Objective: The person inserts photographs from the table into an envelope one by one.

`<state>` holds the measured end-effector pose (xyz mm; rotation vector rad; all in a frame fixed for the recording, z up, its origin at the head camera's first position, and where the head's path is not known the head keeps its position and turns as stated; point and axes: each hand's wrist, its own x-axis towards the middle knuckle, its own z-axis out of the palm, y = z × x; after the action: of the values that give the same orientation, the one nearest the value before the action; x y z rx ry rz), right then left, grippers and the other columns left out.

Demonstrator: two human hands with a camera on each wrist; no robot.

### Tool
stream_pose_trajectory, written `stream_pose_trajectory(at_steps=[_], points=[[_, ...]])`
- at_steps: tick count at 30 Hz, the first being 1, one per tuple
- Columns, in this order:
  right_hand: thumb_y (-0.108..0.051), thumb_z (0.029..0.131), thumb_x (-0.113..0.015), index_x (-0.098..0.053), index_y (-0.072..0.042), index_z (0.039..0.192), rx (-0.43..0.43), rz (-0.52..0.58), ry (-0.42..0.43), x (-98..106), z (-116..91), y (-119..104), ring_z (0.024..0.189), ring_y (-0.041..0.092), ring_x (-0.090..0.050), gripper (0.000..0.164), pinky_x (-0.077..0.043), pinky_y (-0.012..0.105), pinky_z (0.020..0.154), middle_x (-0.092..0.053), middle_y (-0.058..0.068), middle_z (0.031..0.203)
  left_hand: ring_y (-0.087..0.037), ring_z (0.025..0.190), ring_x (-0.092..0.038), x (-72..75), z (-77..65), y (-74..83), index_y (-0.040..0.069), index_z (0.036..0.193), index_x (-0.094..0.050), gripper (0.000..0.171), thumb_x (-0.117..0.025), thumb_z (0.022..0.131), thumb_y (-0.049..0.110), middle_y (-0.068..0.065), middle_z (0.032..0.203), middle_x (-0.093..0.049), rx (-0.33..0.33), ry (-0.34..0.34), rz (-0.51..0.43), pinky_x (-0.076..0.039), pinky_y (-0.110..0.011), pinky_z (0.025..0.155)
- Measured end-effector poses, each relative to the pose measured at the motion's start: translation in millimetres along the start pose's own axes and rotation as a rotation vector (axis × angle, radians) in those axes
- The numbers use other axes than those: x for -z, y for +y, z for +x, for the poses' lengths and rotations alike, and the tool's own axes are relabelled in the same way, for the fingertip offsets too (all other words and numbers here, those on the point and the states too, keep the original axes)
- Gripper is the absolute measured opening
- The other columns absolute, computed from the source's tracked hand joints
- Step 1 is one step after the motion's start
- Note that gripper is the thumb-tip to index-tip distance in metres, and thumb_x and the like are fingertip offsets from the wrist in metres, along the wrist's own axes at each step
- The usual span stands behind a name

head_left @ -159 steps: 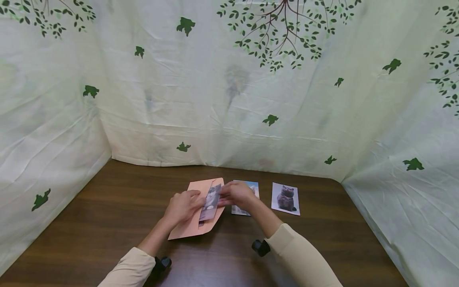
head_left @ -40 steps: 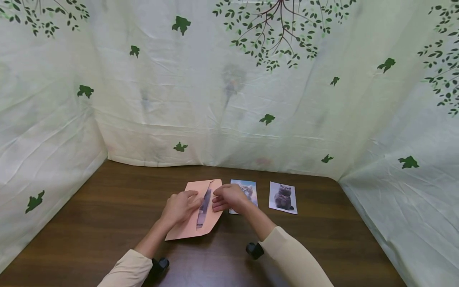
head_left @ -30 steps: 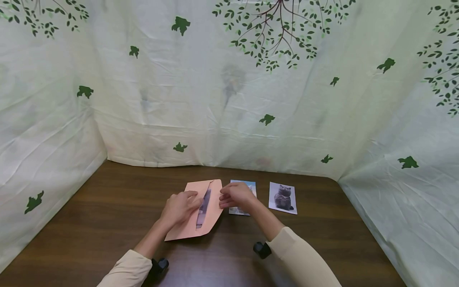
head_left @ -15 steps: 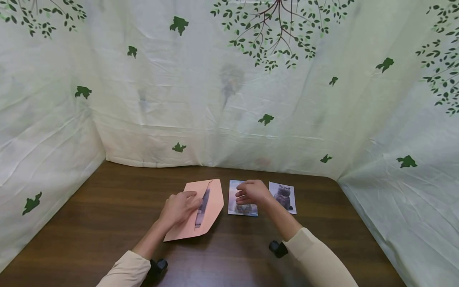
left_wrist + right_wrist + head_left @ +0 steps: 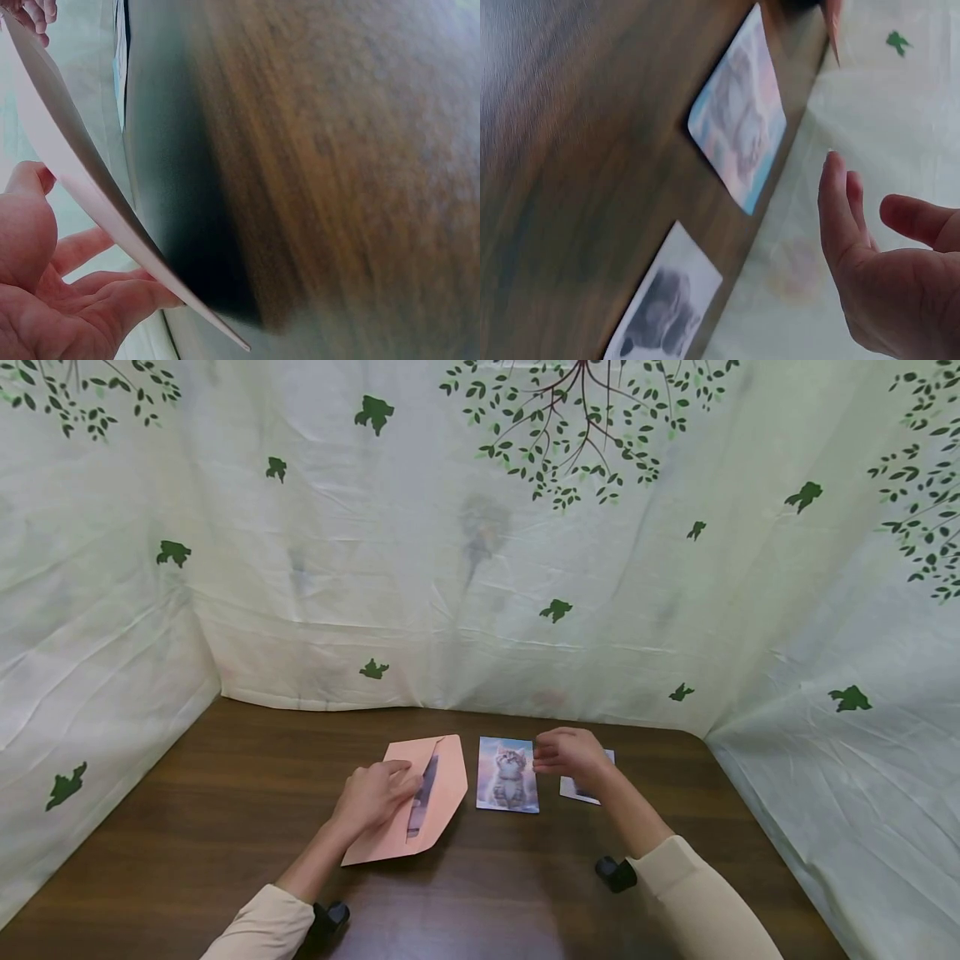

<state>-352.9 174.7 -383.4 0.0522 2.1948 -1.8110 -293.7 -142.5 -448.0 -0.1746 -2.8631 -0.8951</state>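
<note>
A white curtain (image 5: 480,568) printed with leaves hangs behind a brown wooden desk (image 5: 247,802). Low in the frame's centre, a striped-kitten card (image 5: 508,789) lies between the salmon envelope (image 5: 448,793) and the right hand (image 5: 573,753), the nearer hand; its long axis runs up the frame. The right hand holds nothing, thumb and fingers apart, partly covering the grey-cat card (image 5: 664,300). The left hand (image 5: 380,795) rests on the envelope, fingers relaxed. Counted: one envelope, two loose cards, one picture (image 5: 423,797) showing in the envelope's opening.

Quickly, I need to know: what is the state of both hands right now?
Left hand: holding the pink envelope.
Right hand: open, holding nothing.
</note>
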Motion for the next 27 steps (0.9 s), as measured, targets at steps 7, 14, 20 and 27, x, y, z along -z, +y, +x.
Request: stream_pose_trajectory(at_steps=[7, 14, 20, 27], points=[[-0.016, 0.106, -0.048, -0.043, 0.013, 0.144, -0.008, 0.012, 0.013, 28.5, -2.1, -5.2, 0.088, 0.019, -0.073, 0.048, -0.051, 0.047, 0.102, -0.063, 0.028, 0.123, -0.048, 0.113, -0.064, -0.1, 0.2, -0.4, 0.004, 0.128, -0.07, 0.044, -0.06, 0.098, 0.034, -0.022, 0.122, -0.071, 0.003, -0.002, 0.007, -0.05, -0.056, 0.093], [-0.018, 0.106, -0.049, -0.038, 0.013, 0.147, -0.067, 0.017, 0.069, 54.0, -2.0, -2.9, 0.087, 0.016, -0.071, 0.053, -0.054, 0.041, 0.098, -0.056, 0.032, 0.135, -0.048, 0.114, -0.064, 0.3, 0.1, -0.5, 0.004, 0.128, -0.07, 0.044, -0.059, 0.098, 0.034, -0.022, 0.124, -0.07, 0.004, -0.007, 0.015, -0.049, -0.057, 0.094], [-0.015, 0.106, -0.047, -0.036, 0.014, 0.149, -0.091, 0.031, 0.097, 74.2, -3.4, 8.2, 0.093, 0.022, -0.07, 0.053, -0.052, 0.044, 0.101, -0.061, 0.025, 0.124, -0.048, 0.114, -0.064, 0.9, 0.7, 0.2, 0.005, 0.127, -0.071, 0.043, -0.059, 0.097, 0.035, -0.021, 0.124, -0.071, 0.003, -0.007, 0.02, -0.049, -0.057, 0.093], [-0.013, 0.106, -0.045, -0.034, 0.016, 0.148, -0.113, 0.001, 0.107, 87.7, -7.7, 21.2, 0.087, 0.021, -0.069, 0.052, -0.058, 0.038, 0.091, -0.052, 0.035, 0.135, -0.047, 0.114, -0.065, 1.1, 1.7, 0.3, 0.006, 0.127, -0.071, 0.043, -0.059, 0.097, 0.034, -0.02, 0.124, -0.071, 0.007, -0.003, 0.015, -0.05, -0.056, 0.092]])
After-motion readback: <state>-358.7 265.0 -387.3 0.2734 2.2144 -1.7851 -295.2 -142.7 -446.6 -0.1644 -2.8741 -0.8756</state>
